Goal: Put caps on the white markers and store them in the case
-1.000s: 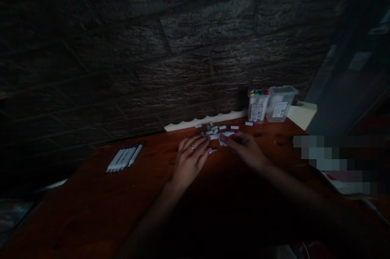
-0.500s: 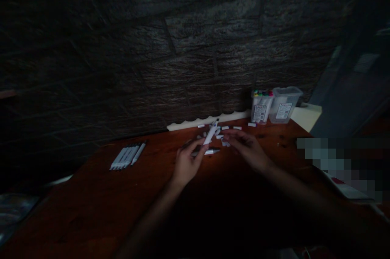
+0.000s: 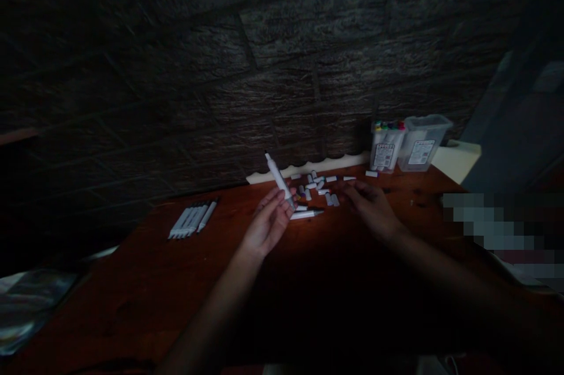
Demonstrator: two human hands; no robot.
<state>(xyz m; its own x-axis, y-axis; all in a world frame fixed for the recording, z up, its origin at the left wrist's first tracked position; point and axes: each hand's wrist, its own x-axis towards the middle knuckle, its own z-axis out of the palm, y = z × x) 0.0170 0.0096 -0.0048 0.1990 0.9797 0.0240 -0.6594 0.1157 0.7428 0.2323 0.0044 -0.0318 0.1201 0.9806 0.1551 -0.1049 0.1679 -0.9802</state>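
A white marker [image 3: 278, 178] with a dark, uncapped tip slants up and to the left in my left hand [image 3: 267, 222], whose fingers and thumb close on its lower end. My right hand [image 3: 370, 207] hovers just right of the loose caps, fingers curled in towards the thumb; the dim light hides whether anything is between them. Several small white marker caps [image 3: 311, 185] lie scattered between the hands, some with coloured ends. Beneath the held marker, another marker [image 3: 306, 214] lies on the wooden table, partly behind my left hand.
To the left, several white markers [image 3: 191, 217] lie side by side in a row. A clear box of coloured markers [image 3: 385, 151] stands at the back right beside a second clear box [image 3: 423, 146]. A wavy pale strip [image 3: 339, 162] runs along the stone-patterned wall [image 3: 211, 69].
My left hand has turned the marker from leaning right to leaning left, away from the caps. My right hand's fingers have curled in from a more stretched pose. The view has shifted slightly.
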